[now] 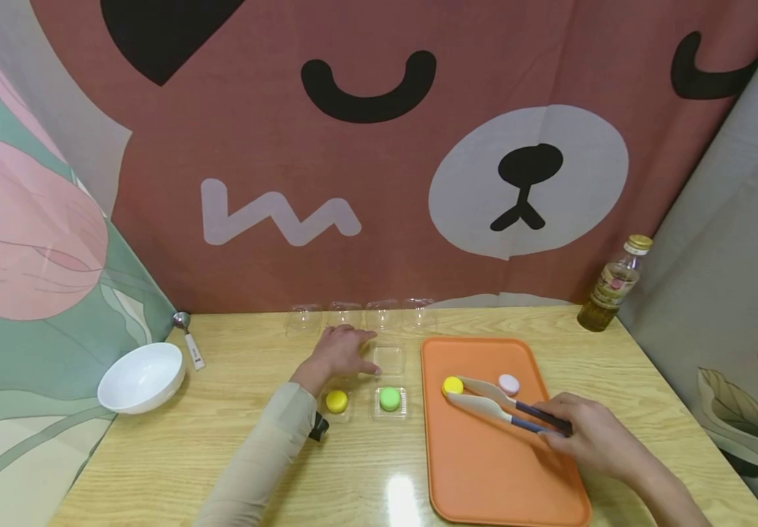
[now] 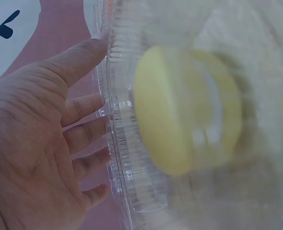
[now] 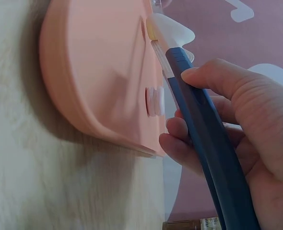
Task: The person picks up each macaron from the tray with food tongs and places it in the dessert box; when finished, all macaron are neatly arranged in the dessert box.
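Note:
In the head view my right hand point(image 1: 593, 432) grips dark-handled tongs point(image 1: 517, 411) with pale tips. The tips lie either side of a yellow macaron point(image 1: 452, 386) on the orange tray point(image 1: 504, 476); a pale lilac macaron point(image 1: 508, 384) sits near them. In the right wrist view the tongs point(image 3: 199, 120) lie between thumb and fingers. My left hand point(image 1: 342, 353) reaches with loosely spread fingers beside a clear plastic box point(image 1: 388, 360); contact is unclear. Closer to me, another yellow macaron point(image 1: 336, 401) and a green macaron point(image 1: 389, 399) sit in clear boxes.
Several clear plastic box pieces point(image 1: 382, 316) line the back of the table. A white bowl point(image 1: 142, 378) and a spoon point(image 1: 191, 344) are at the left. An oil bottle point(image 1: 612, 289) with a gold cap stands in the back right corner.

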`<state>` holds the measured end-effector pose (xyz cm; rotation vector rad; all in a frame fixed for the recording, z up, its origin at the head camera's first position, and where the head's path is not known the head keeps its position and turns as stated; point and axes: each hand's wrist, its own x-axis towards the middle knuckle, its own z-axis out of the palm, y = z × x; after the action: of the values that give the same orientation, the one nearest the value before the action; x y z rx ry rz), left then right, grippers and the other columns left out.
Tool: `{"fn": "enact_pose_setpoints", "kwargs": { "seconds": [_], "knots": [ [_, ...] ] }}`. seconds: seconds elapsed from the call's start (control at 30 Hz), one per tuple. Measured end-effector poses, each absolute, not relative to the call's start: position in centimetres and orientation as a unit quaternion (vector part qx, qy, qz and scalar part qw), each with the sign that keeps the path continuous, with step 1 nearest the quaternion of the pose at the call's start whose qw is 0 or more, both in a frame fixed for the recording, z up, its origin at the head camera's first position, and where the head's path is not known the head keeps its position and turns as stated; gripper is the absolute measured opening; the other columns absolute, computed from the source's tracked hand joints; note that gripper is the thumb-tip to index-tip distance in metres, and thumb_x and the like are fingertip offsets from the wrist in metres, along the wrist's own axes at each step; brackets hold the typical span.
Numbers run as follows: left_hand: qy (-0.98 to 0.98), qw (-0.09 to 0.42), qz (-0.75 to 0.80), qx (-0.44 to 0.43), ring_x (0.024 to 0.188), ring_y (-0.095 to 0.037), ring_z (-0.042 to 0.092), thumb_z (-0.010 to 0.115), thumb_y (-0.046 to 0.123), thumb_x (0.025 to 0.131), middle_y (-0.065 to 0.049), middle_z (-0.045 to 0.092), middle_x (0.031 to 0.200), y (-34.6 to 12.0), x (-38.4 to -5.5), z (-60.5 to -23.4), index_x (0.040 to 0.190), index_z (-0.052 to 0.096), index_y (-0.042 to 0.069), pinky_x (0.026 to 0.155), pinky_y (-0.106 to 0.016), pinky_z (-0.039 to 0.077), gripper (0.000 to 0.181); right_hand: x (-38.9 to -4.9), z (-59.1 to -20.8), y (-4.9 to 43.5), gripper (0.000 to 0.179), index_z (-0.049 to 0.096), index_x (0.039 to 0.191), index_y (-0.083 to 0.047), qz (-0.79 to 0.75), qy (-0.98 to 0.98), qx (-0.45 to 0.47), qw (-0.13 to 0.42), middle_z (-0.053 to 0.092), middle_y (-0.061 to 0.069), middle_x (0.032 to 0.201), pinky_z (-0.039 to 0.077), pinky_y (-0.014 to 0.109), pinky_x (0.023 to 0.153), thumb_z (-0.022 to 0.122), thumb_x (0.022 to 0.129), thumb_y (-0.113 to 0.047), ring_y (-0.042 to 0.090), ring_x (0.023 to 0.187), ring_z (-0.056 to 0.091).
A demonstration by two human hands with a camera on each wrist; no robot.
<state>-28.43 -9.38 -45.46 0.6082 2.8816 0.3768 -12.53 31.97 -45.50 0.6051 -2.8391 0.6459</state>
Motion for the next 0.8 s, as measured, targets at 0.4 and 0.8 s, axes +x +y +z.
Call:
{"fn": "enact_pose_setpoints", "kwargs": {
  "seconds": [0.4, 0.8],
  "knots": [
    [0.967, 0.088, 0.116, 0.209, 0.147, -0.034, 0.038, 0.079, 0.057, 0.081, 0.005, 0.056, 0.15, -9.3, -28.6, -45.5, 0.148, 0.054, 0.027, 0.123, -0.054, 0.023, 0.078, -13.3, -43.7, 32.4, 0.032, 0.077, 0.112, -0.015, 0.21, -0.954, 0.195, 0.088, 0.065, -0.012, 0.091, 0.042, 0.019, 0.059, 0.085, 0.081, -0.021, -0.007, 0.072, 0.047],
    [0.967, 0.089, 0.114, 0.209, 0.147, -0.033, 0.04, 0.08, 0.055, 0.081, 0.004, 0.057, 0.15, -9.2, -28.4, -45.3, 0.148, 0.054, 0.025, 0.123, -0.055, 0.024, 0.078, -14.8, -41.8, 32.2, 0.031, 0.077, 0.113, -0.014, 0.208, -0.947, 0.22, 0.105, 0.063, -0.01, 0.089, 0.04, 0.018, 0.056, 0.082, 0.083, -0.015, -0.006, 0.07, 0.047]
  ]
}}
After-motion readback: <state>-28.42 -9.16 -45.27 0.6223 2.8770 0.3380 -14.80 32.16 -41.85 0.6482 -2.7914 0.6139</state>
